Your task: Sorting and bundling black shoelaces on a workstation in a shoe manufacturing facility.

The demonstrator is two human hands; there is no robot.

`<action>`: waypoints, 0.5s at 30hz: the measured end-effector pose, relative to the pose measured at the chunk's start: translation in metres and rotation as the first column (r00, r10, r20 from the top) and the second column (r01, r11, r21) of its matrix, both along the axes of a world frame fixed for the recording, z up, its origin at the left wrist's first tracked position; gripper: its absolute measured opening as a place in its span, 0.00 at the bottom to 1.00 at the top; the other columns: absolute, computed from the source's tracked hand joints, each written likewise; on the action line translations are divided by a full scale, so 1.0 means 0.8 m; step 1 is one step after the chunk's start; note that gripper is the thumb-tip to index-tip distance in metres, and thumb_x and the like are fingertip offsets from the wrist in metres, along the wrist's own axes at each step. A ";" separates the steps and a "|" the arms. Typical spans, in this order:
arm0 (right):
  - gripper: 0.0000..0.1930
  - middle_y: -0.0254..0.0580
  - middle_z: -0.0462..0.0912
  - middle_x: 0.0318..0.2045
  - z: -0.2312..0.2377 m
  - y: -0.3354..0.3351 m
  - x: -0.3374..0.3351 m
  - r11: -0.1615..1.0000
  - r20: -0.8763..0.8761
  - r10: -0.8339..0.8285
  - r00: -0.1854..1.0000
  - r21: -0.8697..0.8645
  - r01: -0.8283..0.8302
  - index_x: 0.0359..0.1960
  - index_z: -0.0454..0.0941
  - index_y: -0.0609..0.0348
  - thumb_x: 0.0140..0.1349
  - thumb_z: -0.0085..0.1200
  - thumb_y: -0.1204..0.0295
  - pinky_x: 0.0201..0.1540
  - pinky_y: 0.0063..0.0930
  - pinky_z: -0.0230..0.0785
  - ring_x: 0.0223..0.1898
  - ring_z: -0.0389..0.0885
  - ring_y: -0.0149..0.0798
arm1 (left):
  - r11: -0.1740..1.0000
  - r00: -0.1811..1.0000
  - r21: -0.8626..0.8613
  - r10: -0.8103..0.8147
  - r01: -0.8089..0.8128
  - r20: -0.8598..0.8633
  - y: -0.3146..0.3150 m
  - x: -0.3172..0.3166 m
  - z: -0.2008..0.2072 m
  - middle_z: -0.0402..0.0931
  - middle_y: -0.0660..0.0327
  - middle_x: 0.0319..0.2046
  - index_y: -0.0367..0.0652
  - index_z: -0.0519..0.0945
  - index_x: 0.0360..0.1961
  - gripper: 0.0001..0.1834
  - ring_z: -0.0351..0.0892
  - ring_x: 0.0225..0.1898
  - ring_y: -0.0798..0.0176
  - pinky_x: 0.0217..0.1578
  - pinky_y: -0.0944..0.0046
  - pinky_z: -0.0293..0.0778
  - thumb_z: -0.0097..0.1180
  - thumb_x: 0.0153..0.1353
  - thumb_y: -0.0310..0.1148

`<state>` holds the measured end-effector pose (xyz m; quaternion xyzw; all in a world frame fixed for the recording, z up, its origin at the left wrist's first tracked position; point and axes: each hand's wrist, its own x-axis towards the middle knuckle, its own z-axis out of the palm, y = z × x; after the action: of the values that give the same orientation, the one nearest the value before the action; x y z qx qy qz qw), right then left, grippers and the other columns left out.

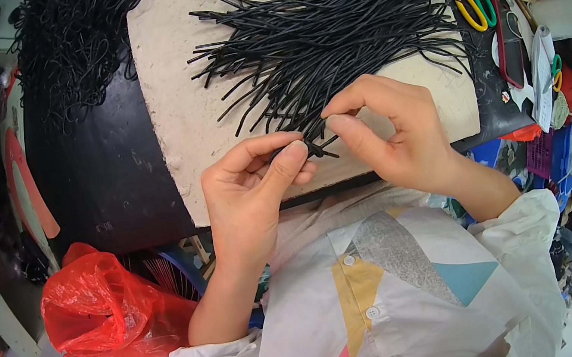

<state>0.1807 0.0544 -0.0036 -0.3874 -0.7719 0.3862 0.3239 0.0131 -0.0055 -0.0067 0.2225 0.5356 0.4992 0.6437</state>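
Observation:
My left hand (253, 184) pinches a knotted black cord (315, 148) between thumb and forefinger, near the front edge of a pale board (174, 121). Just to its right, my right hand (391, 127) has thumb and forefinger closed together at the cord's end; the bit between those fingertips is mostly hidden. Beyond both hands a thick spread of cut black cords (329, 27) lies across the board, its nearest ends reaching down to my fingers.
A tangled heap of black cord (75, 47) sits at the back left of the black table (98, 187). Yellow and green-handled scissors (472, 0) lie right of the board, near a dark red-edged object (508, 47). A red plastic bag (108, 314) hangs open at the left front.

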 end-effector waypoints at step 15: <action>0.06 0.38 0.76 0.22 -0.016 -0.011 -0.004 0.979 -0.079 0.026 0.997 -0.200 -0.041 0.27 0.78 0.62 0.46 0.59 0.77 0.23 0.19 0.63 0.21 0.73 0.30 | 0.995 0.960 -0.097 0.016 0.011 0.281 -0.001 -0.008 -0.004 0.76 0.58 0.26 0.31 0.75 0.35 0.09 0.76 0.26 0.70 0.29 0.75 0.72 0.55 0.52 0.23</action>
<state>0.1777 0.0458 -0.0162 -0.3903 -0.7223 0.4821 0.3057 0.0066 -0.0066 -0.0100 0.1169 0.4625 0.5000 0.7228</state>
